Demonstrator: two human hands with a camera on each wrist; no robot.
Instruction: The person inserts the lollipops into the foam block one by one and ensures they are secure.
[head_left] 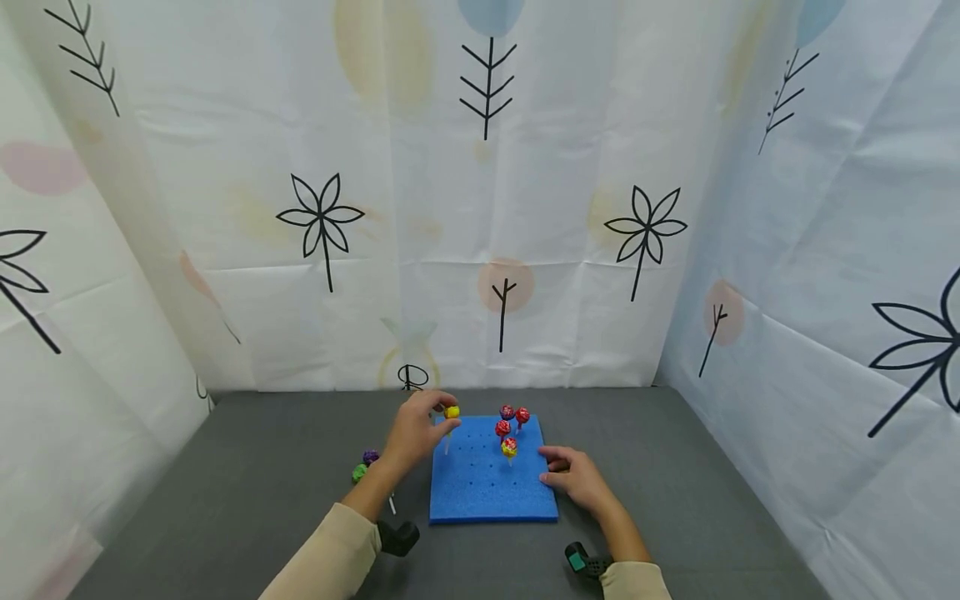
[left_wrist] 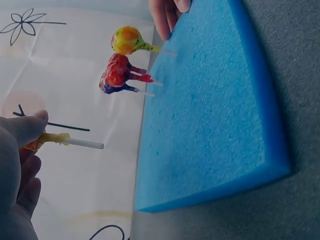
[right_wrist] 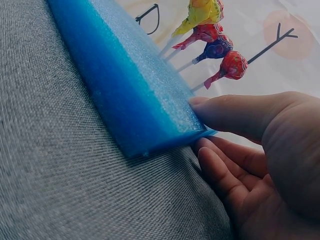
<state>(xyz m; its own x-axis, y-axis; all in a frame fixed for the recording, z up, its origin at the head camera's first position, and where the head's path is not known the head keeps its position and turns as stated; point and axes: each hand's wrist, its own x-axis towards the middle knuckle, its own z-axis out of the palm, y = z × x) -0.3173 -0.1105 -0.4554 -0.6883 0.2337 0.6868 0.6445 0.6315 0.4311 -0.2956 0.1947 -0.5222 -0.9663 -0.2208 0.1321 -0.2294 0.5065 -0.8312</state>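
Note:
My left hand [head_left: 415,431] pinches a yellow-wrapped lollipop [head_left: 452,412] by its head, over the back left part of a blue foam board [head_left: 480,496]. Its white stick [left_wrist: 86,143] points down and its tip is clear of the foam in the left wrist view. At the board's right edge, my right hand [head_left: 577,477] grips the foam, thumb on top and fingers against the side. Several lollipops stand upright in the board's right half: a yellow-and-red one [head_left: 509,447] in front, a red one [head_left: 502,429], another red one [head_left: 522,415] and a purple-and-red one [head_left: 507,412] behind.
Left of the board, a purple lollipop [head_left: 371,457] and a green lollipop [head_left: 360,473] lie on the grey table [head_left: 285,475], partly hidden by my left arm. Rows of small holes mark the foam. A printed white curtain [head_left: 420,325] stands behind the table and along both sides.

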